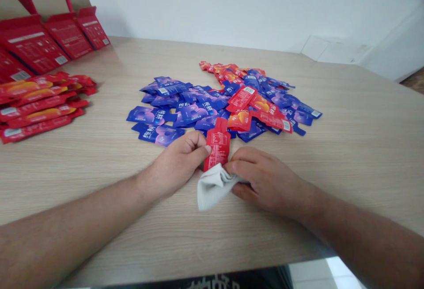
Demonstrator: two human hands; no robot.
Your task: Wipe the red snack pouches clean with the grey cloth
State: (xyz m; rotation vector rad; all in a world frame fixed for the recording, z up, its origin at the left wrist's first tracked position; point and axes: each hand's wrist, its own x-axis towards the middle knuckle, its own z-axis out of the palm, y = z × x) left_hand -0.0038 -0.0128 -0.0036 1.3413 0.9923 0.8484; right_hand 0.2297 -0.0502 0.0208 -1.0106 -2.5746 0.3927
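A small red pouch (219,143) with pale printing is pinched at its left edge by my left hand (180,158), its narrow neck pointing away from me. My right hand (261,176) grips a white cloth (213,187), which meets the pouch's lower end. Some of the cloth hangs loose below the pouch, between my hands. Just beyond lies a loose heap of blue-purple pouches (194,112) mixed with red and orange pouches (243,98).
Stacked red-orange pouches (43,99) lie at the left on the wooden table (132,245). Behind them stand red cartons (36,43) with raised flaps. A white wall (212,6) borders the table's far edge, with a pale cover plate (334,50) at the right.
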